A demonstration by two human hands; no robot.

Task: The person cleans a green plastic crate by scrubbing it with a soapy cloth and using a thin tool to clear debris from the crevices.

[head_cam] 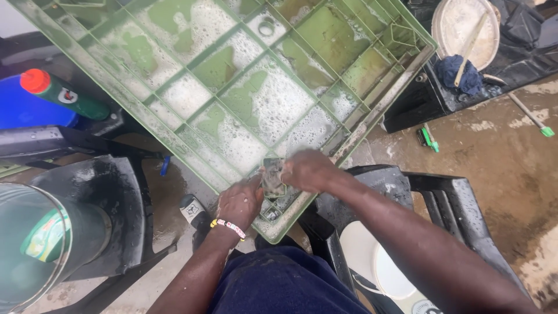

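A large pale-green plastic crate (pixel 232 87), gridded and filmed with white soap foam, fills the upper and middle frame, tilted with its near corner at lower centre. The left hand (pixel 239 202), with a beaded bracelet (pixel 228 226) at the wrist, grips that corner edge with curled fingers. The right hand (pixel 308 170) closes on a small grey-green scrubbing sponge (pixel 272 177) pressed against the crate's grid. At lower left stands a clear round container (pixel 35 244) with a green-labelled item inside; what it is cannot be told. At lower right a white bucket (pixel 378 267) sits under a wet black plastic chair (pixel 447 203). At upper left a green bottle with a red cap (pixel 61 93) lies against a blue container (pixel 29 110). The wet brown concrete floor (pixel 500 157) shows at right, with a green-handled brush (pixel 429 138) on it.
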